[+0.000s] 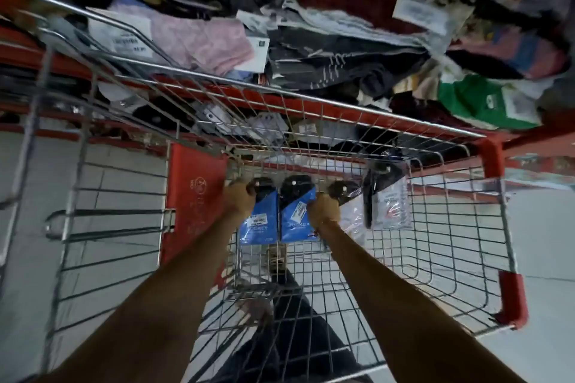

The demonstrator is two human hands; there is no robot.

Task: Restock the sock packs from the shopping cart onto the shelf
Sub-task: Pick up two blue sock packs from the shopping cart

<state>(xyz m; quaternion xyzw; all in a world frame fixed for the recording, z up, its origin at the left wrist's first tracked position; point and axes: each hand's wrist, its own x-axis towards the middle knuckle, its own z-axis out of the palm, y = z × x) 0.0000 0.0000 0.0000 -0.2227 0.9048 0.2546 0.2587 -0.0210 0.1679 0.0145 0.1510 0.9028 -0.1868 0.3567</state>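
Note:
Both my arms reach down into the wire shopping cart (441, 227). My left hand (238, 200) grips the top of a blue sock pack (259, 224) with black socks showing. My right hand (323, 210) is closed between a second blue sock pack (295, 221) and a clear pack (350, 214); it touches both. Another clear pack of dark socks (389, 196) lies to the right on the cart's floor. The shelf (342, 25) above is heaped with loose sock packs in pink, green, maroon and dark colours.
The cart's red child-seat flap (196, 196) stands left of my left hand. Red corner bumpers (513, 301) mark the cart's right side. The shelf's red edge (404, 120) runs just beyond the cart rim. A lower shelf (217, 118) holds more packs. Pale floor tiles show through the wires.

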